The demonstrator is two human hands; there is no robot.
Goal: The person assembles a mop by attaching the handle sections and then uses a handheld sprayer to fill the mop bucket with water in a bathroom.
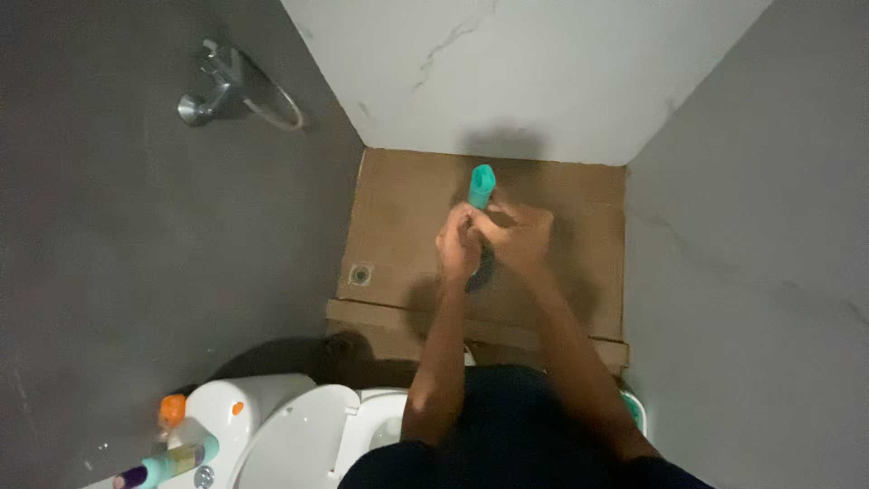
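tap [217, 86] on left wall | drain [361, 273] in floor, left of hands [489, 240] | toilet [308, 435] apparently below-left

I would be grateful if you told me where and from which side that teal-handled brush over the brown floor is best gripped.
Probably on the teal handle, below its free top end, where the left hand and right hand close on it together. The handle stands roughly upright with the brush end hidden below the hands, so coming from above and wrapping it from either side suits it.

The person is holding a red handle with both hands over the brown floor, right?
Not quite: the handle is teal green, not red. The head view shows the left hand and the right hand both wrapped around it, over the brown floor.
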